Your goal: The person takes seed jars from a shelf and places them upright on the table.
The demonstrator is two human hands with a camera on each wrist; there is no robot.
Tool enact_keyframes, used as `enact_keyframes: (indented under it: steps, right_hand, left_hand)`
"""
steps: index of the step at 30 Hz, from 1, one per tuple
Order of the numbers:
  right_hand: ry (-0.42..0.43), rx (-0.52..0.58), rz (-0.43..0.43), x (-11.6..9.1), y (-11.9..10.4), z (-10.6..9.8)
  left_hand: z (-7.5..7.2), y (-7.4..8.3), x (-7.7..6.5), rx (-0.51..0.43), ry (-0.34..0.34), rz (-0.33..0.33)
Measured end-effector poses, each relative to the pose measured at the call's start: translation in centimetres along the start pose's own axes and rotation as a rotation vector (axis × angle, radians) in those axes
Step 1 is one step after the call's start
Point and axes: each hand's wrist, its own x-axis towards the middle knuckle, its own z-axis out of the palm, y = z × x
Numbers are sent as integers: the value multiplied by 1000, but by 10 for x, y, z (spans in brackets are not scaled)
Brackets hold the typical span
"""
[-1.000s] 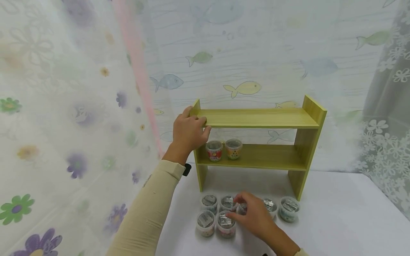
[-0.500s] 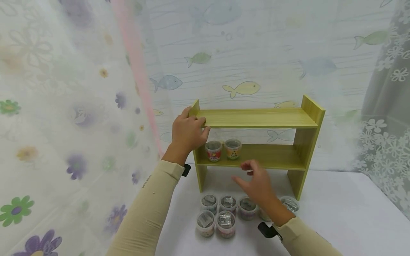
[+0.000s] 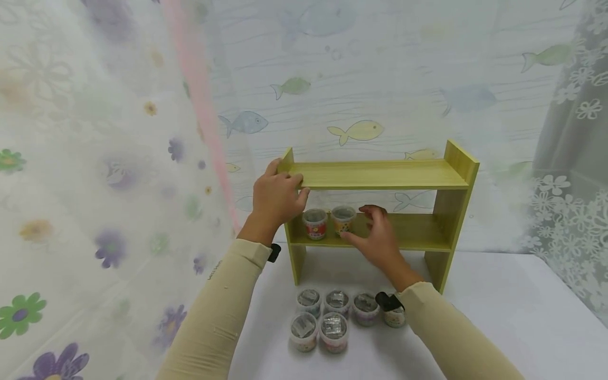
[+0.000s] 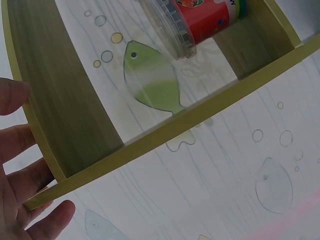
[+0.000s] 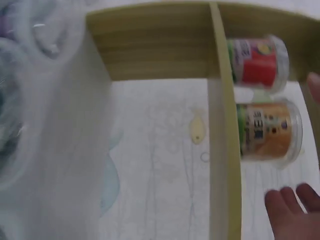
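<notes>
A yellow-green wooden shelf [image 3: 380,175] stands on the table. My left hand [image 3: 277,195] grips its upper left corner; in the left wrist view its fingers [image 4: 30,180] lie round the board's edge. Side by side on the middle board, toward the left, are a red-labelled plastic tub [image 3: 315,226] and an orange-labelled plastic tub [image 3: 343,221]. My right hand [image 3: 377,237] is just right of the orange tub, thumb and fingers spread, holding nothing. In the right wrist view, a gap shows between the fingertips [image 5: 287,200] and the orange tub [image 5: 270,131].
Several similar tubs with silvery tops, among them a front tub [image 3: 334,333], stand in two rows on the white tabletop [image 3: 494,327] before the shelf. My right forearm [image 3: 451,327] passes over the right end of the rows. A fish-patterned curtain [image 3: 408,79] hangs behind.
My right hand has risen from above the tubs on the table to the middle board, beside the orange-labelled tub. My left hand keeps its place on the shelf corner.
</notes>
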Motion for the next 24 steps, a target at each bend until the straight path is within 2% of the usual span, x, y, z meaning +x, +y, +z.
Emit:
enact_keyframes:
  steps: [4,8,14,19,24]
  right_hand:
    - [-149,105,117,12,5,-1]
    - [-241,199,158,19,13,0]
    - [-260,292,199,25,20,0]
    - [-258,253,229,24,23,-2]
    - [-241,207,225,25,24,-1]
  left_hand:
    - [0,-1,-1,0,12,-4]
    - [0,-1,-2,-6,1,-13]
    - [0,0,-2,1,-19,-10]
    - [-1,0,0,1,-24,-8]
    - [0,1,1,-5,-11,-7]
